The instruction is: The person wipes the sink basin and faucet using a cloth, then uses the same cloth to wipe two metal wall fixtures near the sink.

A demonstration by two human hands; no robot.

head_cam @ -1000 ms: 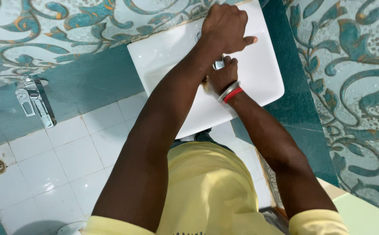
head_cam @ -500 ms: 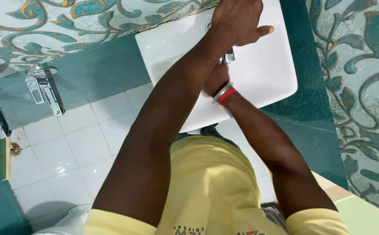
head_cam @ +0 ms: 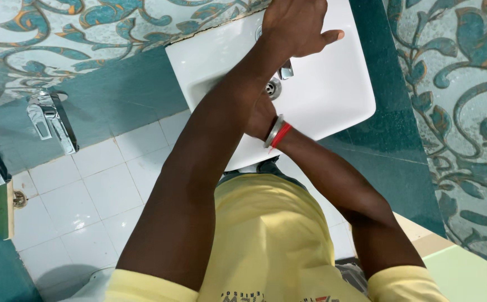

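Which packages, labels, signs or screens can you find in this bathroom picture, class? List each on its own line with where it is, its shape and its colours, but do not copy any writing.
Shirt print: the only printed item, a curved band of small dark and red marks on the yellow shirt, at the bottom edge, partly cut off.
No packages, signs or screens show around the white sink or the wall taps.

The glossy white ceramic washbasin (head_cam: 333,95) carries a shiny chrome tap (head_cam: 286,70); the wall tiles (head_cam: 87,22) show teal and orange scrollwork on pale cream, the square floor tiles (head_cam: 103,190) are plain white, the short-sleeved shirt (head_cam: 265,240) is pale yellow, and silver and red bangles (head_cam: 277,132) ring the right wrist
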